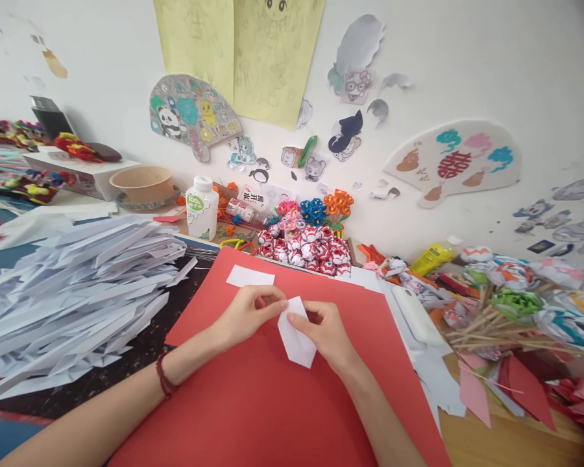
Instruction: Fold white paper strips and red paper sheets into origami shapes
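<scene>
Between my two hands is a small piece of white folded paper (298,342) with pointed corners, held above a red sheet (267,408). My left hand (246,314) pinches its upper left edge between thumb and fingers. On the right side, my right hand (327,331) grips the same paper, its thumb lying across the front and its fingers behind, partly hidden. A white paper rectangle (250,276) lies flat on the red sheet, just beyond my left hand.
A large heap of white paper strips (78,298) spreads at left. Red-and-white paper flowers (306,250) fill a box behind the sheet, beside a white bottle (202,209). At right are a white phone-like object (418,314), stemmed paper flowers (520,301) and pink paper scraps (474,392).
</scene>
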Demonstrator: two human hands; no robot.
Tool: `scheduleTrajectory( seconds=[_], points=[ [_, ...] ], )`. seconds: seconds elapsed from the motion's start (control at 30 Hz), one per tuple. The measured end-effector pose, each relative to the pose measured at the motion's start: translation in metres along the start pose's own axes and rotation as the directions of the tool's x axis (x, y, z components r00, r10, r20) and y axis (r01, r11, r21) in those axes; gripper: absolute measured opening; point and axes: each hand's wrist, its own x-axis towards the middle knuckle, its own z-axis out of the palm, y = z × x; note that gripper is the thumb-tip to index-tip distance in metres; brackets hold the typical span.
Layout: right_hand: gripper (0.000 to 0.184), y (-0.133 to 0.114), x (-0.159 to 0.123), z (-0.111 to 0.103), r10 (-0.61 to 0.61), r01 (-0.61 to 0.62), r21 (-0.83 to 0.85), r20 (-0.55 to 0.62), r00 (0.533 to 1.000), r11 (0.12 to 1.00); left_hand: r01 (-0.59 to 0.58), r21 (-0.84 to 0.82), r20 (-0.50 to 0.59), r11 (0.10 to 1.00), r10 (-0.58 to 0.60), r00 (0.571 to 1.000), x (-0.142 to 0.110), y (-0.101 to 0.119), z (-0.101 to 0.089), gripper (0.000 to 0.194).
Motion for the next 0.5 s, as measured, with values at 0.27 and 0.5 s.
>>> scheduleTrajectory(
  seconds=[0.27, 0.5],
  points=[
    [0.025, 0.0004, 0.0009, 0.0011, -0.047, 0.047, 0.016, -0.022, 0.999, 0.999, -0.014, 0.088, 0.064, 0.996, 0.009, 0.998, -0.0018, 0.0009, 0.0023, 0.036],
    [0.028, 0.0055, 0.0018, 0.0018, -0.089, 0.089, 0.003, -0.069, 0.994, 0.996, -0.028, 0.182, 0.022, 0.983, 0.024, 0.999, -0.0044, -0.0010, 0.0082, 0.036]
  ],
)
